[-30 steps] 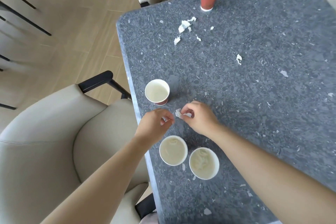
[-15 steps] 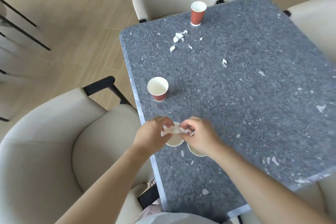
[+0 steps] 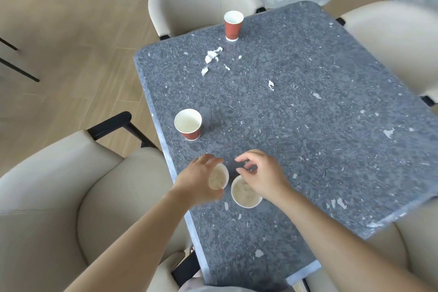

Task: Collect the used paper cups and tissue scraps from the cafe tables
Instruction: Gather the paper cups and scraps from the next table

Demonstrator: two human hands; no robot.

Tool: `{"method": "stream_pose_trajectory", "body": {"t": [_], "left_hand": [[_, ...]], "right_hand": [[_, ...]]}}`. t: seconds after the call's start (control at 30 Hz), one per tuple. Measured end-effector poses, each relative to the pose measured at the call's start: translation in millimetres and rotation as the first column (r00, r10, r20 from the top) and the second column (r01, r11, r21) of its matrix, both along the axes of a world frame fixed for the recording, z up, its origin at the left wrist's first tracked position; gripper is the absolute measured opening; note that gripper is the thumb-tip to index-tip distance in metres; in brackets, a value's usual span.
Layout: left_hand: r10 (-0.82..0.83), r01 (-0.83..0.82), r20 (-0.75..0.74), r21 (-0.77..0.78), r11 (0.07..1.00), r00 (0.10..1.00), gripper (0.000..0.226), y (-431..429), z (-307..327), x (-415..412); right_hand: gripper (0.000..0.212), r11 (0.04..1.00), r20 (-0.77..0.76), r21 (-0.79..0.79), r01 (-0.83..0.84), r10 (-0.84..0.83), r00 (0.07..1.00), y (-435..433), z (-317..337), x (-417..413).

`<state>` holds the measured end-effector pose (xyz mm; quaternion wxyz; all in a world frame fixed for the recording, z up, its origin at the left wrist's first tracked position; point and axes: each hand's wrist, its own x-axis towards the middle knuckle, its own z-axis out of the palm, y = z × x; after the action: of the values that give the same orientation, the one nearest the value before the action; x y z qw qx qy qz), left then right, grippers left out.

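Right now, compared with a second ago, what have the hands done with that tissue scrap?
Both hands drew the pinched scrap back toward the person and let it go. The left hand now grips the left white cup; the right hand hovers over the right white cup. The near red cup, far red cup and far scraps stayed put.

I count four paper cups, white inside: far cup (image 3: pixel 233 26) and left cup (image 3: pixel 188 124), both red-walled; near-left cup (image 3: pixel 219 176); near-right cup (image 3: pixel 245 194). Five white tissue scraps (image 3: pixel 213 55), far half. One grey speckled stone table (image 3: pixel 331 149). Four beige padded chairs (image 3: pixel 59 197) around it.
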<state>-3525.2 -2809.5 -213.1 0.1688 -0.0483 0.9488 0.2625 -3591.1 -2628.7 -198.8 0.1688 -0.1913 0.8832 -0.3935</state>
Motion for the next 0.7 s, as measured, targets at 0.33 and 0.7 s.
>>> {"method": "stream_pose_trajectory", "body": {"t": [0.33,0.7], "left_hand": [[0.024,-0.023,-0.062,0.027,0.999,0.998,0.077,16.0,-6.9,-94.9],[0.017,-0.015,-0.121,0.016,1.0,0.992,0.077,5.4,-3.4,-222.7]], "right_hand": [[0.016,0.999,-0.009,0.025,0.048,-0.048,0.999,13.5,-9.7,-71.9],[0.019,0.988,-0.15,0.117,0.1,-0.082,0.985,8.8,-43.3,-252.6]]}}
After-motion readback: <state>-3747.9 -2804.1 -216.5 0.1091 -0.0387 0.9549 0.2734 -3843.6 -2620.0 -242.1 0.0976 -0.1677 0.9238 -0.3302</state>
